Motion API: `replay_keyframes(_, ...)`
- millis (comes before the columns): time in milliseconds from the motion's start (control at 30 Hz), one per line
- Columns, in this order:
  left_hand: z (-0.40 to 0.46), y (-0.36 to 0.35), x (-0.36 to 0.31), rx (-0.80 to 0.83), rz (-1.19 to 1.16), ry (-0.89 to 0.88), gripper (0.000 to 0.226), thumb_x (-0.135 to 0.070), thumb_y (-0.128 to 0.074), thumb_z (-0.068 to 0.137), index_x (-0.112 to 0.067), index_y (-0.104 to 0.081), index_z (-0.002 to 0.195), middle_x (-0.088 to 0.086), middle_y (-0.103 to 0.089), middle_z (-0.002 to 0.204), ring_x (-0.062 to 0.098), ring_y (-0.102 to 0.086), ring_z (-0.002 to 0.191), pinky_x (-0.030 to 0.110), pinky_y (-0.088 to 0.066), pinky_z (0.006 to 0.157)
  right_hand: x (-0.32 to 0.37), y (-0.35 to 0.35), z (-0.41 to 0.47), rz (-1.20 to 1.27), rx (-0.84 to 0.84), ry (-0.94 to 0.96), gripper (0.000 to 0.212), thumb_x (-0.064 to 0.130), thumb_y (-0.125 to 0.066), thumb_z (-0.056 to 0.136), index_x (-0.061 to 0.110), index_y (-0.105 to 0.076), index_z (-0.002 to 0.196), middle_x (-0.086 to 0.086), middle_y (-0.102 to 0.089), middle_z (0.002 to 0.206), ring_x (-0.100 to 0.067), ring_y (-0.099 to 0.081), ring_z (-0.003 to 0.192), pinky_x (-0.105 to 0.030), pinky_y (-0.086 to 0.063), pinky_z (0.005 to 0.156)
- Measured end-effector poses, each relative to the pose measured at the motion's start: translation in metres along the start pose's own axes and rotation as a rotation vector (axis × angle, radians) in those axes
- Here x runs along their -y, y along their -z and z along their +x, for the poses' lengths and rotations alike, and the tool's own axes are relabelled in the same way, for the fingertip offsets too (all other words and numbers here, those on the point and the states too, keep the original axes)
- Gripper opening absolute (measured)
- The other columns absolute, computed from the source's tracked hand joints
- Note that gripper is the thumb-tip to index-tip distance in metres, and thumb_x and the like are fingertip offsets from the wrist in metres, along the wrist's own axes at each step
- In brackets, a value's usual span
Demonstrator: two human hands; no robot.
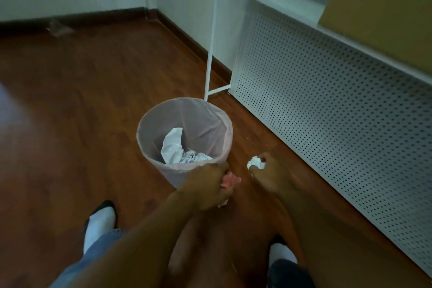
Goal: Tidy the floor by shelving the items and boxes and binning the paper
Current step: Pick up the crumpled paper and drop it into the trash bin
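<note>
A: How many bins are there, and where?

B: One bin [184, 138], standing upright on the wooden floor [81, 100] just in front of the white shelf unit [327, 91]. Its mouth faces straight up and its long axis is vertical. It is lined with a pale pink bag.

A: What is inside it?

B: White paper [174, 148]. I can make out one larger crumpled sheet leaning against the inner wall, and smaller crumpled pieces beside it at the bottom. The exact count of the small ones is hard to tell.

A: And the hands?

B: Two, both low and near the bin's front edge. The left hand [205, 186] has its fingers curled round a pink wad of paper [230, 181], touching or just beside the bin's outer wall, below the rim. The right hand [268, 176] pinches one white paper ball [256, 162] between its fingertips, to the right of the bin and outside it, above the floor.

A: Do the wads point any way?

B: No, both are roundish lumps with no clear long axis.

A: Anything else?

B: Two feet in white socks and dark slippers, one at the lower left [101, 220] and one at the lower right [282, 255]. One large yellowish box [383, 0] sits on the shelf at the upper right. The unit's lower panel is perforated white metal.
</note>
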State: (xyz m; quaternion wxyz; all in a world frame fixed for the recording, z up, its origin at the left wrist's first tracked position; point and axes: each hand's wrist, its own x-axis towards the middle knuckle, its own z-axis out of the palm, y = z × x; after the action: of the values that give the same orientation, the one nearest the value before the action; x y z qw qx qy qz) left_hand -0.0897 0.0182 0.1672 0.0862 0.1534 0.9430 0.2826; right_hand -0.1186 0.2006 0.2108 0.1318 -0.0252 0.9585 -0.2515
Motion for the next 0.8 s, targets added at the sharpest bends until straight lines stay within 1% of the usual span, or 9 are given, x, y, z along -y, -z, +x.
replay_keyframes(67,-0.002,0.015,0.009,-0.153,-0.109,0.099,0.029,-0.059,-0.055,0.091,-0.029,-0.054,0.094,-0.011,-0.062,0.081,0.004,-0.059,0.072,0.023,-0.047,0.068,0.000,-0.002,-0.002,-0.014,-0.010,-0.015,0.030,0.028,-0.057,0.100,0.013,-0.056,0.126,-0.002,-0.061,0.117,-0.013,-0.053,0.102,-0.020,-0.031,0.076)
replay_keyframes(133,-0.001,0.029,0.021,-0.356,-0.199,0.197,0.032,-0.058,-0.060,0.088,-0.028,-0.055,0.093,-0.012,-0.063,0.080,0.004,-0.060,0.071,0.021,-0.046,0.065,0.002,-0.011,0.003,0.018,-0.098,0.027,0.025,0.034,-0.064,0.094,0.020,-0.060,0.114,0.002,-0.065,0.109,-0.011,-0.058,0.094,-0.026,-0.042,0.073)
replay_keyframes(233,0.002,0.039,0.038,-0.484,-0.303,0.323,0.033,-0.053,-0.068,0.085,-0.023,-0.058,0.094,-0.009,-0.066,0.083,0.006,-0.061,0.071,0.015,-0.040,0.058,0.011,-0.020,0.016,0.081,-0.168,0.073,0.022,0.032,-0.069,0.087,0.020,-0.064,0.104,0.000,-0.064,0.105,-0.018,-0.062,0.090,-0.032,-0.049,0.073)
replay_keyframes(333,0.005,0.045,0.051,-0.495,-0.347,0.390,0.037,-0.047,-0.072,0.085,-0.019,-0.058,0.106,-0.005,-0.067,0.094,0.008,-0.062,0.075,0.016,-0.041,0.059,0.026,-0.017,0.028,0.108,-0.191,0.052,0.028,0.035,-0.068,0.086,0.023,-0.063,0.110,0.002,-0.060,0.108,-0.018,-0.060,0.093,-0.035,-0.052,0.077)
replay_keyframes(433,0.008,0.046,0.066,-0.469,-0.403,0.438,0.058,-0.049,-0.072,0.083,-0.016,-0.051,0.125,0.002,-0.066,0.115,0.018,-0.065,0.096,0.026,-0.049,0.076,0.034,-0.022,0.040,0.162,-0.199,0.048,0.031,0.036,-0.068,0.084,0.026,-0.062,0.113,0.001,-0.062,0.113,-0.018,-0.062,0.094,-0.038,-0.055,0.079)
replay_keyframes(533,0.006,0.050,0.074,-0.412,-0.278,0.430,0.066,-0.042,-0.072,0.085,-0.012,-0.043,0.137,0.008,-0.052,0.138,0.023,-0.054,0.119,0.029,-0.043,0.092,0.044,-0.025,0.047,0.173,-0.193,0.063,0.037,0.037,-0.067,0.088,0.024,-0.060,0.122,0.002,-0.060,0.118,-0.017,-0.061,0.100,-0.032,-0.049,0.078)
replay_keyframes(600,0.002,0.056,0.074,-0.375,-0.193,0.410,0.065,-0.036,-0.069,0.088,-0.010,-0.040,0.140,0.009,-0.043,0.144,0.025,-0.046,0.127,0.030,-0.039,0.097,0.051,-0.027,0.051,0.166,-0.190,0.090,0.047,0.044,-0.066,0.088,0.027,-0.057,0.131,0.003,-0.059,0.127,-0.019,-0.061,0.108,-0.037,-0.052,0.087)
replay_keyframes(700,-0.003,0.062,0.069,-0.395,-0.181,0.368,0.046,-0.035,-0.067,0.090,-0.014,-0.051,0.127,0.005,-0.054,0.132,0.021,-0.054,0.117,0.031,-0.047,0.094,0.053,-0.031,0.049,0.149,-0.155,0.095,0.059,0.044,-0.067,0.087,0.028,-0.050,0.141,0.001,-0.055,0.139,-0.022,-0.061,0.115,-0.046,-0.053,0.096)
replay_keyframes(800,-0.007,0.057,0.060,-0.370,-0.126,0.312,0.032,-0.038,-0.065,0.090,-0.018,-0.058,0.114,0.000,-0.061,0.117,0.017,-0.059,0.100,0.034,-0.054,0.085,0.039,-0.035,0.043,0.109,-0.183,0.060,0.045,0.027,-0.065,0.091,0.020,-0.056,0.135,0.000,-0.060,0.122,-0.018,-0.060,0.103,-0.034,-0.053,0.085)
